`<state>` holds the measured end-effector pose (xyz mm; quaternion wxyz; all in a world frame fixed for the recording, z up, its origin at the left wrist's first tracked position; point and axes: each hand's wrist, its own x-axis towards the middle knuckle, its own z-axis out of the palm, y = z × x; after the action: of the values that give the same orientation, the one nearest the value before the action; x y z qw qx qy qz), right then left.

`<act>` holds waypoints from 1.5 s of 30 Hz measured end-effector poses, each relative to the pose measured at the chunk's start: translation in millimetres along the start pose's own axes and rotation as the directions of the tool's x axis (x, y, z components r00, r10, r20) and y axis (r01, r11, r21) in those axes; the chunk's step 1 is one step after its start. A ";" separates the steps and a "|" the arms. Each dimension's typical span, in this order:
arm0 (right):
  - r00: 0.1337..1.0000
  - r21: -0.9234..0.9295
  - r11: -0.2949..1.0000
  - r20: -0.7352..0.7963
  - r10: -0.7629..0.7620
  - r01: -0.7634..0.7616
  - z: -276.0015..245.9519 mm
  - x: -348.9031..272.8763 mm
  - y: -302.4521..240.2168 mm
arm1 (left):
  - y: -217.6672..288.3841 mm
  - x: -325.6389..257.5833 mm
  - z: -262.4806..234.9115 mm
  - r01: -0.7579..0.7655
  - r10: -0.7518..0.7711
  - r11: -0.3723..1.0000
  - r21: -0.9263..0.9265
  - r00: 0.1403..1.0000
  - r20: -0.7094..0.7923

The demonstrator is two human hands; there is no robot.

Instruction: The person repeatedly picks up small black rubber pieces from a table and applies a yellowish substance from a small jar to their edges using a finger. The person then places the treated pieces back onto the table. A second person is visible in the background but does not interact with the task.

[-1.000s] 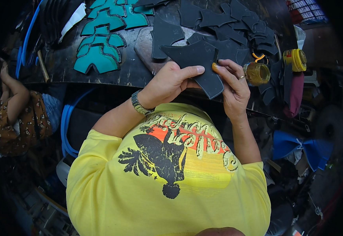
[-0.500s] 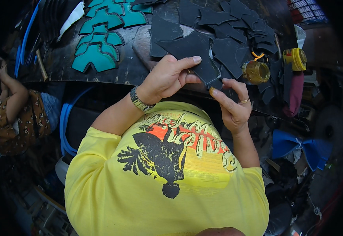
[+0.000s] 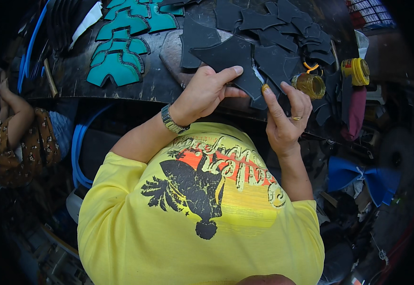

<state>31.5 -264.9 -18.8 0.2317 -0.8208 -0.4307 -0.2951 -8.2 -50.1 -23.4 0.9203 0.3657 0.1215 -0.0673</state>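
Note:
My left hand [image 3: 210,90] pinches a black cut piece [image 3: 228,54] of sheet material, thumb on top and fingers at its near edge. The piece has a curved, pointed outline and lies partly over another black piece [image 3: 200,40]. Along its right edge runs a shiny wet streak [image 3: 257,73]. My right hand [image 3: 287,111] has its fingers apart. Its index fingertip carries an amber, glue-like smear [image 3: 265,89] and touches that edge beside the streak. Just right of my right hand, an open jar [image 3: 310,86] with amber contents lies tipped on its side.
Many black cut pieces [image 3: 283,28] are heaped at the back right. Overlapping teal pieces [image 3: 114,69] lie at the left. A yellow tub [image 3: 355,71] is near the table's right end, above a maroon cloth [image 3: 355,114]. Another person [image 3: 26,133] is at far left.
My right index fingertip has moved up along the piece's edge from its lower corner. The shiny streak now shows around the middle of that edge. My left hand has barely shifted.

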 end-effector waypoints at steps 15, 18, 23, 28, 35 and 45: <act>0.999 0.435 0.900 -0.018 0.029 -0.019 8.8 -5.4 -16.9 | -1.5 6.7 -6.3 -0.087 0.093 0.994 0.061 0.990 -0.105; 0.932 0.682 0.695 -0.051 0.359 -0.230 10.4 10.5 -18.0 | -7.4 5.4 -3.3 -0.156 0.163 0.982 0.103 0.984 -0.070; 0.813 0.743 0.427 0.268 0.516 -0.516 12.8 40.6 -15.9 | -9.7 0.3 -6.6 -0.061 0.091 0.867 0.495 0.995 -0.036; 0.700 0.749 0.180 0.466 0.542 -0.638 15.5 49.5 -18.4 | 0.1 -2.9 0.3 -0.211 0.243 0.931 0.298 0.967 -0.075; 0.675 0.734 0.146 0.502 0.541 -0.663 16.6 44.0 -13.0 | 45.2 -14.2 -31.6 -0.248 0.191 0.545 0.801 0.967 0.170; 0.737 0.826 0.057 0.467 0.490 -0.561 17.1 32.9 -7.3 | 153.2 28.3 -96.7 -0.332 0.558 0.701 0.632 0.806 -0.196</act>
<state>45.1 -231.4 -7.7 0.7411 -0.6255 -0.1954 0.1460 34.8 126.4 1.5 0.7150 0.6469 0.1745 0.1996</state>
